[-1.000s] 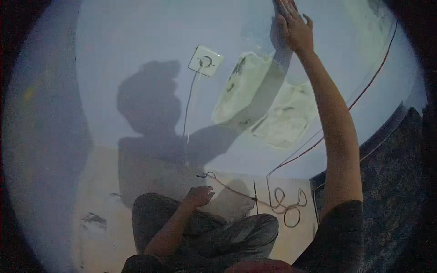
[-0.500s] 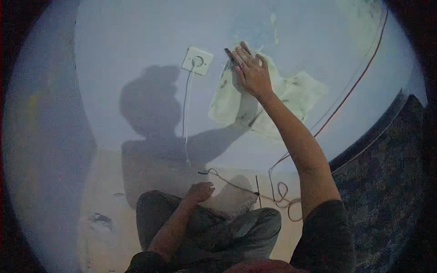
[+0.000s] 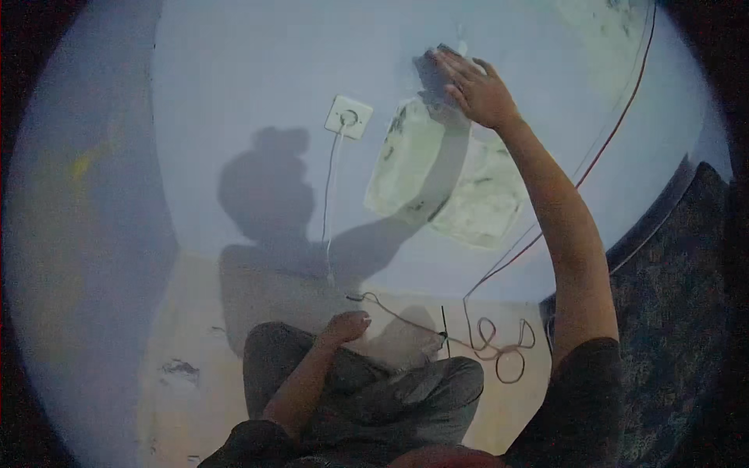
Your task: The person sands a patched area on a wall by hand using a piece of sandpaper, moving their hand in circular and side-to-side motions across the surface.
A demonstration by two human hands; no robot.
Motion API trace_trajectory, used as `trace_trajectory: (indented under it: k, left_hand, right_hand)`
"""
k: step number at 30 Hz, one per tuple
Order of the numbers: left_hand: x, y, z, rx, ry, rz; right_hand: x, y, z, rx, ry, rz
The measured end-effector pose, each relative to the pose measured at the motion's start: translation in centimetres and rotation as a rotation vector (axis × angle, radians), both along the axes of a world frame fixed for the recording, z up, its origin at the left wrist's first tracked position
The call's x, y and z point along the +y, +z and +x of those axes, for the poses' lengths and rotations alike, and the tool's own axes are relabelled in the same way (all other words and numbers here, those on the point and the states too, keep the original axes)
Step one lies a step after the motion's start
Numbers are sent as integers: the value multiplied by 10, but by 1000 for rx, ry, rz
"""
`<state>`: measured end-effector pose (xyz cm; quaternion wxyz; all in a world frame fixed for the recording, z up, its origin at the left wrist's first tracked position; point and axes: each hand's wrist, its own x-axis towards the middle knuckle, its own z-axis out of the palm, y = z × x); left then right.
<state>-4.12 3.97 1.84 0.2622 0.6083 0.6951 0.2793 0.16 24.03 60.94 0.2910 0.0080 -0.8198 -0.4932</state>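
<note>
Some wall [image 3: 390, 54] separates the right hand [image 3: 480, 90] and socket [image 3: 349, 117] edge.

A white electrical socket [image 3: 349, 117] sits left of a red cable [image 3: 630, 100], with a dark mottled mat [image 3: 675, 327] at right.

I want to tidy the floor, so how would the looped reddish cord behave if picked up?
The cord is probably floppy, since it lies in loose loops. It is likely light, looking thin. It may tug rather than lift free, as it seems to run on up the wall.
</note>
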Motion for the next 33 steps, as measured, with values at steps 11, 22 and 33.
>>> trace_trajectory:
  k: [11,22,33]
  left_hand:
    - [-6,39,10,-25,-92,5]
    - [-1,30,12,-185,-35,128]
    - [6,10,32,-1168,-94,126]
  right_hand:
    - [52,-44,-75,621,231,-219]
    - [15,-175,-16,207,-10,-414]
    - [-105,-461,179,-15,-150,-2390]
